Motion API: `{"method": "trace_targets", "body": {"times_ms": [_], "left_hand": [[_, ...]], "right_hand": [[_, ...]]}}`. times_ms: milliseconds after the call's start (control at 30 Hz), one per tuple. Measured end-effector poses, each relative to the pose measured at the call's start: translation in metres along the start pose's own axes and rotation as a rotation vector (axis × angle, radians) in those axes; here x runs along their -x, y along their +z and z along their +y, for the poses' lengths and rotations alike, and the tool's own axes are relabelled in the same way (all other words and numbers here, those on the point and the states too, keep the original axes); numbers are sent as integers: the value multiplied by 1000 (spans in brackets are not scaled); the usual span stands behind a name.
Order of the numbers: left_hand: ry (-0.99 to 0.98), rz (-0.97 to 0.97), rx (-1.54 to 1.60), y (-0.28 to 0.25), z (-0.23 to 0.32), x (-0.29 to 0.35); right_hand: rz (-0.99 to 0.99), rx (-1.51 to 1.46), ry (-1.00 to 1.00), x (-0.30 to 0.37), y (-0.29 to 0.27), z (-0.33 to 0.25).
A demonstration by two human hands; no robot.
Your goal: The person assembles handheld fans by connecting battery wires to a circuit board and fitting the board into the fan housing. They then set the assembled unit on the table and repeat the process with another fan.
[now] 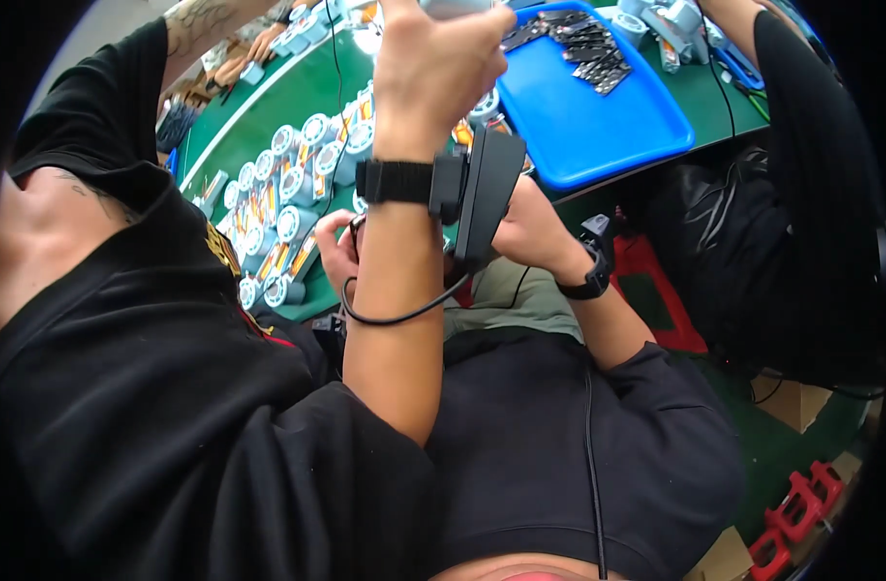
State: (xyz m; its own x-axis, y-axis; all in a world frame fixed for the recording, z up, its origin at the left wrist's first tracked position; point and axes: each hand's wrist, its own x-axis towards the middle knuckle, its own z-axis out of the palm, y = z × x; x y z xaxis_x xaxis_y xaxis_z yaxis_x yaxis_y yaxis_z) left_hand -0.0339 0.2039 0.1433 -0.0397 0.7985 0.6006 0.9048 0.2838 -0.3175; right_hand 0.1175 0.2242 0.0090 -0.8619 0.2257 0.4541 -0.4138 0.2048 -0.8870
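Observation:
My left hand (337, 254) shows only in part beside another person's forearm (395, 320). Its fingers are curled, and whatever they hold is hidden by that arm. My right hand (537, 225), with a black device (598, 271) strapped at the wrist, is in front of my lap; its fingers disappear behind a black box (489, 189). That box is strapped to the other person's wrist, and a cable loops from it. The other person's hand (438, 63) is raised close to the camera, with bent fingers; I cannot make out what it touches.
Grey round-headed parts (288, 184) with orange strips stand in rows on the green table (240, 126). A blue tray (637, 136) carries dark flat pieces (598, 58). A person in black (162, 387) crowds my left; a black sleeve (816, 136) reaches in at right. Red stools (801, 504) stand below.

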Motion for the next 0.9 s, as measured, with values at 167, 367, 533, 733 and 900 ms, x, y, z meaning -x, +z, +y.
{"method": "trace_targets", "body": {"times_ms": [167,367,533,733,900], "left_hand": [[-545,-1,597,17,-30,54],[-1058,208,1086,-7,44,221],[-1024,283,1301,4,39,222],[-1073,81,1257,25,40,241],[-1099,-41,1367,20,17,249]], "right_hand": [[-100,89,90,2,8,2],[59,191,-111,4,29,29],[139,370,-105,1,29,41],[47,334,-44,-8,29,57],[122,551,35,-21,37,34]]}}
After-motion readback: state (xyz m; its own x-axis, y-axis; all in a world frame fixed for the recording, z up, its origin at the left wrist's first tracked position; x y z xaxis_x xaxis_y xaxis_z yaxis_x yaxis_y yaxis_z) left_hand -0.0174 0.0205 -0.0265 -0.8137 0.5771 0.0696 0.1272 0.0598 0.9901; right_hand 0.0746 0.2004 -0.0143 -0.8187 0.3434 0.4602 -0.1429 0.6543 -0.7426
